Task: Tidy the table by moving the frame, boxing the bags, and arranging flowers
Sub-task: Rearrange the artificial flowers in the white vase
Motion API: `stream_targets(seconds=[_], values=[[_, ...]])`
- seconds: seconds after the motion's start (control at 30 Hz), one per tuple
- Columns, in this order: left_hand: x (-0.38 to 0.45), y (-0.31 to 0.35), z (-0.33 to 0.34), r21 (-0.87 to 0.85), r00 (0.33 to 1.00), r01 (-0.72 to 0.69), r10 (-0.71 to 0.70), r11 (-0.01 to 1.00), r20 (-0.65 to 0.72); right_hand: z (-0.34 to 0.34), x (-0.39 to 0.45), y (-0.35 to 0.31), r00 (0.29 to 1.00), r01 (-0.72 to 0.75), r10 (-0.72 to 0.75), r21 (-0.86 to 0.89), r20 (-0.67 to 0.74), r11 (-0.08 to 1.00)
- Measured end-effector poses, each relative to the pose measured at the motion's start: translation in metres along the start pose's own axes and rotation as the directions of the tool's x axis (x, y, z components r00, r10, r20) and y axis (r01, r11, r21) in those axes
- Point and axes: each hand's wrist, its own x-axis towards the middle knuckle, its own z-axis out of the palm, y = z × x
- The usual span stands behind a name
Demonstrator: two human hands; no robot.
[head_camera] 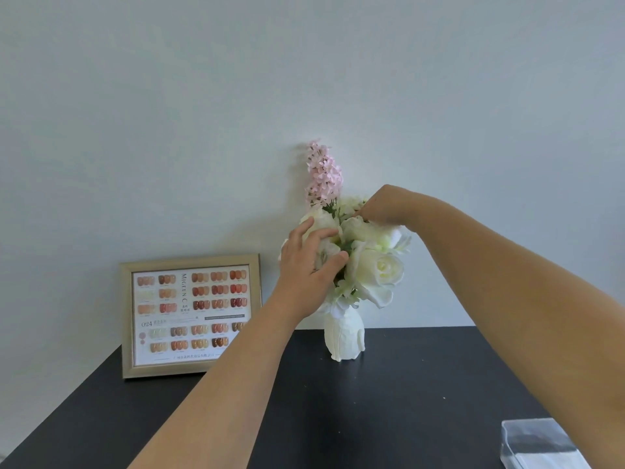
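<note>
Fingers [306, 231] of the left hand [306, 265] are spread wide and cupped against the left side of the white flowers [375, 265], the thumb pressing into the blooms from the front, so the hand holds the bunch loosely rather than clamping it. The right hand [385, 206] comes in from above the vase [343, 336], its fingers curled down into the top of the bunch; whether they pinch a stem cannot be told, since the blooms hide the fingertips. The flowers stand in the vase, which sits upright on the black table [406, 384] close to the wall [203, 113]. A tall pink sprig [323, 174] rises above the white blooms, behind the vase's left half. The frame [191, 316], gold-edged and filled with rows of coloured nail samples, leans upright against the wall to the left of the vase, apart from it. A clear plastic box [541, 441] lies well to the right of the vase, nearer the viewer, partly behind the right forearm.
</note>
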Motion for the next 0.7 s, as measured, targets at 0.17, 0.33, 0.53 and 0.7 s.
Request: stream_targets(seconds=[0.17,0.33,0.53,0.7], values=[[0.013,-0.005,-0.017,0.002,0.991,0.000,0.000,1.000,-0.131,0.001,-0.005,0.003,0.997,0.056,-0.058,-0.047,-0.042,0.997],[0.018,-0.028,-0.031,-0.068,0.993,0.070,-0.076,0.995,-0.095,-0.013,-0.012,0.008,0.999,0.048,-0.048,-0.029,-0.024,0.998],[0.050,-0.030,-0.046,-0.080,0.989,0.148,-0.148,0.986,0.015,-0.005,-0.033,0.022,0.917,0.147,-0.130,0.017,-0.378,0.989],[0.087,-0.017,-0.044,-0.023,0.961,0.216,-0.209,0.976,0.183,0.016,-0.042,0.021,0.880,0.292,-0.279,-0.026,-0.384,0.956]])
